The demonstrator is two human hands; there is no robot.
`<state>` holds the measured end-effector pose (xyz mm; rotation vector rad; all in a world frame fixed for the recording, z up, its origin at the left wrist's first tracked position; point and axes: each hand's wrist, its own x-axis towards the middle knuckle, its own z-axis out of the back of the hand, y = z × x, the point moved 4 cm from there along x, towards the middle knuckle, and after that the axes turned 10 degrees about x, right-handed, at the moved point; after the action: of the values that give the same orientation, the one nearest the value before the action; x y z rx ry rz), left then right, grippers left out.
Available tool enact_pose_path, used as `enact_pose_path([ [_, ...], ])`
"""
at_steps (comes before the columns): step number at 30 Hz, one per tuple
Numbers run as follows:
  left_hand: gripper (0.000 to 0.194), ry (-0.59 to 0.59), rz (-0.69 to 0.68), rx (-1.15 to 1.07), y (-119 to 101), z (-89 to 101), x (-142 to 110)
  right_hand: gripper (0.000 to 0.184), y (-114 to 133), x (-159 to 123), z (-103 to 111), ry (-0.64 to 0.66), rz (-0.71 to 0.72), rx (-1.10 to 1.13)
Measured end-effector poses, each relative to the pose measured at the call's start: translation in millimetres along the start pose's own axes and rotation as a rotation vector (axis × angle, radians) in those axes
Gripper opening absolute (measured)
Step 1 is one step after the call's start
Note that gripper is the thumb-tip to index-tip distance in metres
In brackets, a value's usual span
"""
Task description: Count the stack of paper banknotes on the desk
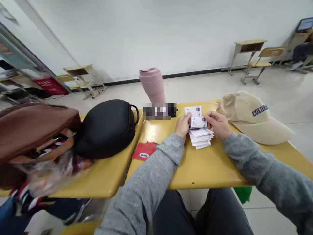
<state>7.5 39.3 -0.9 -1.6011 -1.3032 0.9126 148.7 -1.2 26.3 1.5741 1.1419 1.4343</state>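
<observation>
My left hand (183, 125) is closed on the left edge of a small white printed paper slip (199, 122). Thumb and fingers of my right hand (218, 124) pinch the slip's right edge. It carries dark print and a purple mark at its right end. Just beyond lies a similar white slip (193, 111), flat on the yellow desk (186, 173). Below the held slip, nearer me, is a loose stack of white slips (201, 138), fanned unevenly.
A beige cap (251, 117) lies right of my right hand. Left are a red packet (144, 150), a pink tumbler (153, 85) and a dark item blurred by pixelation (158, 111). A black case (107, 129) and brown bag (39, 127) sit on the adjoining desk.
</observation>
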Motion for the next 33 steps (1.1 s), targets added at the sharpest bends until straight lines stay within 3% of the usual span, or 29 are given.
enact_pose_path([
  [33,0.028,-0.014,-0.017,0.024,-11.5,-5.8,-10.5,0.034,5.4,-4.8,-7.8,0.007,-0.103,0.04],
])
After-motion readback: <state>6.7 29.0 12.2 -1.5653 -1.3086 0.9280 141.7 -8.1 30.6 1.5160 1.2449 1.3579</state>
